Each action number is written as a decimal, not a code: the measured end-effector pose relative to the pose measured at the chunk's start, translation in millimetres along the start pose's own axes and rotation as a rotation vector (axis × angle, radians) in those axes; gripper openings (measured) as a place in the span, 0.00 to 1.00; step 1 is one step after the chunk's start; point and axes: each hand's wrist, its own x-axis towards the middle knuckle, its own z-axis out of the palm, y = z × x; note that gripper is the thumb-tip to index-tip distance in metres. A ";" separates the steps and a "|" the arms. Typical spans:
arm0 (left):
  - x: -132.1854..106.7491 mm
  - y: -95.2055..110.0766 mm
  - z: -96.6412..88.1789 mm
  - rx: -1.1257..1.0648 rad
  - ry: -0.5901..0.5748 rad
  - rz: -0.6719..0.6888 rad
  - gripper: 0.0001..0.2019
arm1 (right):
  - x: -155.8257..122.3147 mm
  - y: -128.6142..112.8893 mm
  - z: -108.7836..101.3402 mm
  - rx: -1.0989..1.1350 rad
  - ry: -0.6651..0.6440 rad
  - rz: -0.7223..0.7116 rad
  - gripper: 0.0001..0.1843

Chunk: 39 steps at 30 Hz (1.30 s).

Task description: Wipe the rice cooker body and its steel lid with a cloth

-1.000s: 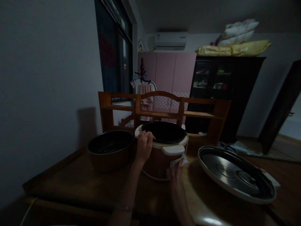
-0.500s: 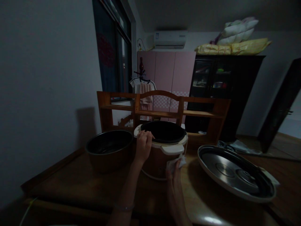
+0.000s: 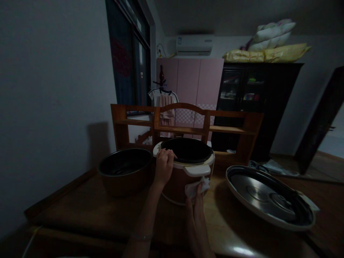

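Observation:
A rice cooker (image 3: 174, 184) with a white rim and dark, open inside stands on the wooden desk (image 3: 88, 215). My left hand (image 3: 164, 165) is closed over its near left rim, fingers curled over the edge. Low on the cooker's front, below the white handle (image 3: 197, 171), my right hand (image 3: 196, 209) presses a crumpled white cloth (image 3: 192, 190) against the outer wall. To the left sits the removed inner pot (image 3: 125, 181), dark inside. The cooker's round lid (image 3: 255, 195) lies to the right with its metal inner side facing up.
A wooden shelf rack (image 3: 182, 129) rises along the desk's back edge, behind the cooker. The wall (image 3: 59, 107) borders the desk on the left. Farther off are a pink wardrobe (image 3: 188, 79) and a black cabinet (image 3: 274, 100).
My right hand and the cloth have shifted slightly left across the cooker's front. The left hand keeps its place on the rim.

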 end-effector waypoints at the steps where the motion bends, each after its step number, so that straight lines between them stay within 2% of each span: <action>1: 0.0 0.2 0.0 0.000 0.001 0.000 0.22 | 0.0 -0.7 -0.5 -0.001 0.000 -0.001 0.39; 11: 0.0 -0.2 -0.2 -0.017 -0.003 -0.005 0.22 | -6.5 -19.0 1.4 -0.004 -0.063 0.012 0.39; 22: 0.5 -0.4 -0.1 -0.019 -0.002 0.005 0.21 | -9.0 -19.2 2.5 -0.079 -0.104 -0.030 0.38; 27: 0.0 -0.9 0.5 -0.012 -0.006 0.001 0.21 | -8.0 -8.2 13.5 -0.281 -0.205 -0.193 0.39; 31: 0.2 0.2 0.0 -0.013 -0.002 -0.005 0.21 | -0.4 -10.1 18.3 -0.417 -0.194 -0.341 0.41; 35: 0.5 0.8 -0.4 -0.015 -0.004 0.001 0.21 | 5.9 -8.9 10.9 -0.515 -0.216 -0.465 0.41; 39: 0.7 -0.4 0.5 -0.014 -0.003 0.011 0.21 | 9.0 3.4 -4.4 -0.595 -0.245 -0.511 0.43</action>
